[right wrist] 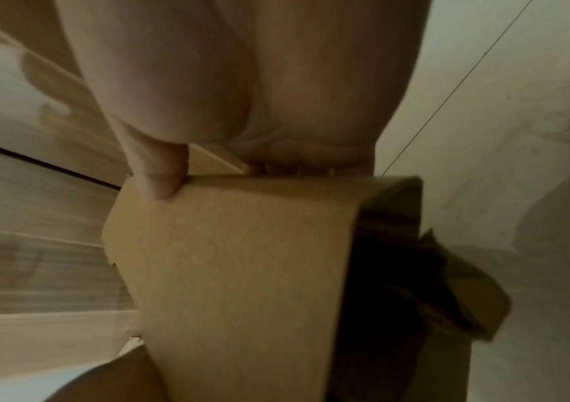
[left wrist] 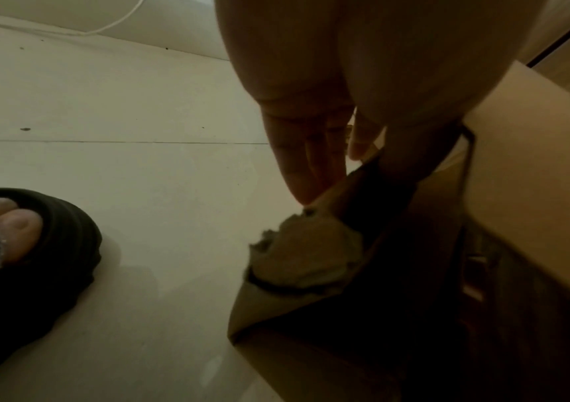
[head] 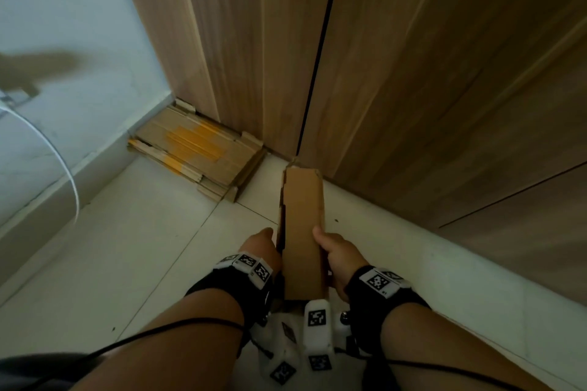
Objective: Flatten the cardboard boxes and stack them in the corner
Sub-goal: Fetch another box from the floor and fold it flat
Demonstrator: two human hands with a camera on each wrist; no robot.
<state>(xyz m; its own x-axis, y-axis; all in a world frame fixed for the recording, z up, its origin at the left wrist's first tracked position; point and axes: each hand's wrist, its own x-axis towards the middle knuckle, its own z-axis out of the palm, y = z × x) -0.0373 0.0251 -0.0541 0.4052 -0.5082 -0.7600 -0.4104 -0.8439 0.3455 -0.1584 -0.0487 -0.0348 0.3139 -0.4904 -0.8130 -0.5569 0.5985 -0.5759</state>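
Observation:
I hold a brown cardboard box (head: 303,232) edge-up between both hands, pressed nearly flat. My left hand (head: 262,247) is against its left face; in the left wrist view its fingers (left wrist: 297,160) lie straight down along the cardboard (left wrist: 517,190), by a torn flap (left wrist: 307,253). My right hand (head: 336,252) grips the right side, thumb over the top panel; the right wrist view shows the thumb (right wrist: 158,176) hooked over the box (right wrist: 235,266). A stack of flattened boxes (head: 200,149) with orange tape lies in the corner, ahead and to the left.
Wooden cabinet doors (head: 413,73) stand ahead and to the right, a pale wall with a skirting board (head: 63,181) on the left. A white cable (head: 63,162) hangs by that wall. My left foot in a dark slipper (left wrist: 35,272) stands on the pale tiled floor (head: 143,247).

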